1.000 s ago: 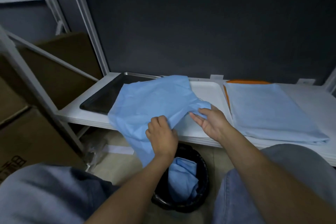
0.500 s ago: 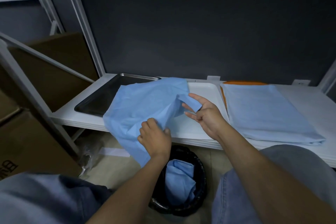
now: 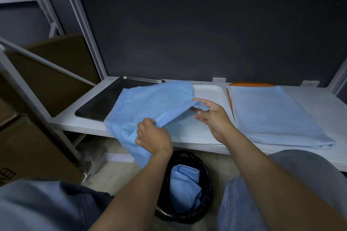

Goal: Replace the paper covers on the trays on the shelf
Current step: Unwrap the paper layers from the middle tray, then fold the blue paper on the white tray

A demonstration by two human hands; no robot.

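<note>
Dim storage corner, dark back panel (image 3: 206,33) behind a white shelf (image 3: 78,127). At the shelf's left end, a metal tray (image 3: 105,103) with no cover on its visible part; near the middle, a white tray (image 3: 208,90); toward the right end, an orange tray (image 3: 251,84) almost hidden under a folded stack of blue sheets (image 3: 272,114). Across the metal tray's right side and the white tray's left side, a blue paper cover (image 3: 146,107), half opened and rumpled, hanging down past the shelf's front edge. At that front edge, left hand (image 3: 153,137) curled tight on a bunched fold of it; above the white tray, right hand (image 3: 212,116) pinching a loose corner between thumb and fingers. Looks very light, thin and limp, with no stiffness of its own; likely creases or tears under a hard tug and slides easily on a smooth tray. Best taken by two corners or along one edge, drawn taut and lowered flat, never bunched in the middle. On the floor below the front edge, between denim-covered knees (image 3: 37,202), a black bin (image 3: 206,184) holding one crumpled blue sheet (image 3: 185,187), probably a used cover. Left of the shelf, cardboard boxes (image 3: 47,80).
</note>
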